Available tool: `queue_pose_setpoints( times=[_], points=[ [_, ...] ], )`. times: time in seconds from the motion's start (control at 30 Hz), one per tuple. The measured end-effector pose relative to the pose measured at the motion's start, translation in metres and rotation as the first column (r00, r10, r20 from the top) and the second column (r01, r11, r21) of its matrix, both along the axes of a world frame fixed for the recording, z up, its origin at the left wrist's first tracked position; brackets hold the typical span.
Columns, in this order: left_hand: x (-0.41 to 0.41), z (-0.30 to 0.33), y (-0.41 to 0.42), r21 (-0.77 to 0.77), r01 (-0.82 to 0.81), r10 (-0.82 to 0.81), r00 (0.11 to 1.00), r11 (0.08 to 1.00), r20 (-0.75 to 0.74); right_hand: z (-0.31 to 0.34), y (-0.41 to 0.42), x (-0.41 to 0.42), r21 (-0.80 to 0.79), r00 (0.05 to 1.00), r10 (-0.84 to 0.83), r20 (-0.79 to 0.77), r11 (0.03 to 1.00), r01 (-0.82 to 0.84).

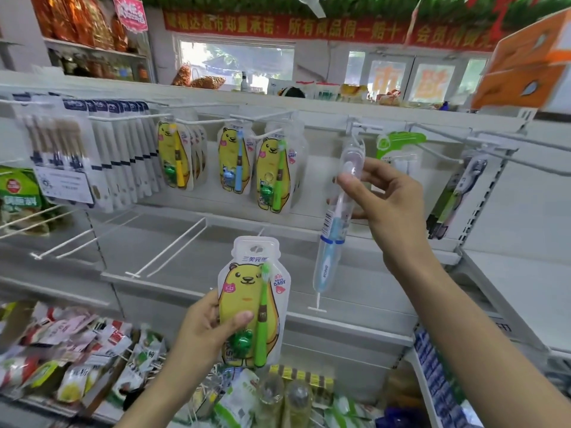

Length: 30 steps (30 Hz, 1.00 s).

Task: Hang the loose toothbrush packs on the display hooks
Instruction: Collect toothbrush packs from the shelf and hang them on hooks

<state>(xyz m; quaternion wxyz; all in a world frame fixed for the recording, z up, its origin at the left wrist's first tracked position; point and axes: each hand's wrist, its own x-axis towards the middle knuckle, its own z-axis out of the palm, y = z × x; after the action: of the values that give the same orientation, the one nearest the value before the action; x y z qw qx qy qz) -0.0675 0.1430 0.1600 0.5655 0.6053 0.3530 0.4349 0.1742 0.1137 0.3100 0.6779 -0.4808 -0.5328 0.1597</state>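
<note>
Here your right hand [383,193] is pinching a clear toothbrush tube [336,211] below its top, lifting it to a hook [355,126] above your fingertips; your left hand [210,325] is gripping the bear pack [251,304], waiting its turn.
</note>
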Motion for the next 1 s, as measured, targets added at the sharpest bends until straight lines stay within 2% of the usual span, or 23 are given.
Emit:
queue_pose_setpoints(
  times=[0.27,0.57,1.0],
  points=[
    [-0.009,0.002,0.023,-0.026,0.088,-0.088,0.996,0.996,-0.021,-0.003,0.005,-0.007,0.011,0.996,-0.091,-0.004,0.996,0.091],
    [-0.005,-0.004,0.033,-0.067,0.17,-0.17,0.985,0.983,0.018,-0.008,0.003,-0.01,0.006,0.991,-0.135,-0.023,0.991,0.136],
    [-0.004,-0.011,0.044,-0.038,0.201,-0.201,0.98,0.979,0.008,-0.006,0.043,0.007,-0.068,0.984,-0.176,-0.029,0.982,0.173]
  ],
)
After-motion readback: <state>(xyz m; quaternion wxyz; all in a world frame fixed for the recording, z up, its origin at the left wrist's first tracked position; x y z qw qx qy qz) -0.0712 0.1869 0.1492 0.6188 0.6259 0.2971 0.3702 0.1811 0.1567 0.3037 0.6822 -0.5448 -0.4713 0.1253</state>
